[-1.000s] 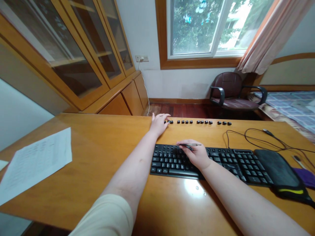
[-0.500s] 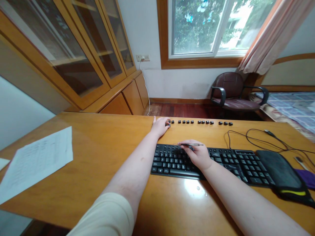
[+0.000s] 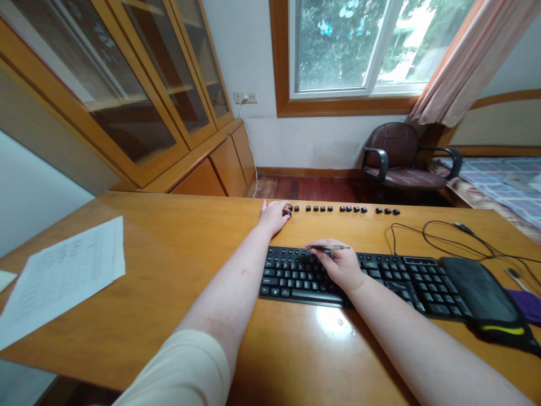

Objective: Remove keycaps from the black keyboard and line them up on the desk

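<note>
A black keyboard (image 3: 380, 277) lies on the wooden desk (image 3: 169, 270). My right hand (image 3: 340, 264) rests on its upper left keys, fingers closed on a thin metal tool (image 3: 327, 247) that lies across the top row. Far across the desk, my left hand (image 3: 274, 216) reaches the left end of a row of loose black keycaps (image 3: 344, 210) near the far edge. Its fingertips are curled onto the leftmost keycap (image 3: 288, 213).
A printed paper sheet (image 3: 63, 276) lies at the desk's left. A black pouch (image 3: 482, 296), a purple cloth (image 3: 528, 304) and a loose black cable (image 3: 443, 237) sit on the right. Beyond the desk stand a brown armchair (image 3: 397, 158), wooden glass-door cabinets (image 3: 139, 101) and a bed (image 3: 499, 180).
My left hand's fingers, stretched flat a second ago, have curled onto the leftmost keycap. My right hand has stayed on the keyboard with the tool.
</note>
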Demonstrator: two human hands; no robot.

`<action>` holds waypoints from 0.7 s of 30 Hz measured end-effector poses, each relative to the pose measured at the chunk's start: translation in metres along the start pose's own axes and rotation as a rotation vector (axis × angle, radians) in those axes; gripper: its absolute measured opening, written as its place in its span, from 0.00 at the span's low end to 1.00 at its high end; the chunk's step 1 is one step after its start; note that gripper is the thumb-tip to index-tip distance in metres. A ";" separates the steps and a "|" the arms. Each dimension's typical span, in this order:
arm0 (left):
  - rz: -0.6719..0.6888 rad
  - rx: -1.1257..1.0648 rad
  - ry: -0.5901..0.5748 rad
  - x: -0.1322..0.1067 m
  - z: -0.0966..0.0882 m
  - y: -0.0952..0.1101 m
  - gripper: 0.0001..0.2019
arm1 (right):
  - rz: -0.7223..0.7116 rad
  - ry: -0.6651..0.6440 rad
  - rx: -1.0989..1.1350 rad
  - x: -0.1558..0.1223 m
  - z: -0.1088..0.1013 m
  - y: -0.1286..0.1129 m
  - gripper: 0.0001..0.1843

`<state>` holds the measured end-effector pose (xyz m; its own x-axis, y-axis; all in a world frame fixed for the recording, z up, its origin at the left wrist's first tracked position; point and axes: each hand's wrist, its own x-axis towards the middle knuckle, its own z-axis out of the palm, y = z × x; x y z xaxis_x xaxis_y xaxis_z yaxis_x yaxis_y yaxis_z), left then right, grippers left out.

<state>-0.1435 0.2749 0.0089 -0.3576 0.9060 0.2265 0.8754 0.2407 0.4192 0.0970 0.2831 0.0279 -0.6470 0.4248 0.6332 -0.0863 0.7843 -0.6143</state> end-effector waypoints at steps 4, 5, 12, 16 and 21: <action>0.002 0.025 -0.009 0.000 0.001 -0.001 0.18 | 0.017 -0.005 -0.001 0.000 0.000 0.001 0.09; 0.002 0.024 -0.011 0.000 0.001 -0.001 0.18 | 0.019 -0.002 -0.002 0.000 0.000 0.001 0.09; -0.007 0.009 0.000 0.000 0.001 -0.002 0.18 | 0.019 -0.003 -0.008 0.000 0.000 0.001 0.08; -0.015 0.013 -0.014 0.000 -0.001 -0.001 0.19 | 0.019 -0.004 -0.006 0.000 0.000 0.001 0.08; -0.032 0.004 -0.016 -0.001 -0.003 0.001 0.20 | 0.026 0.003 -0.006 0.000 -0.001 0.000 0.08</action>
<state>-0.1435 0.2733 0.0111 -0.3799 0.9033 0.1993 0.8650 0.2706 0.4224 0.0975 0.2836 0.0279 -0.6470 0.4466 0.6180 -0.0644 0.7756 -0.6279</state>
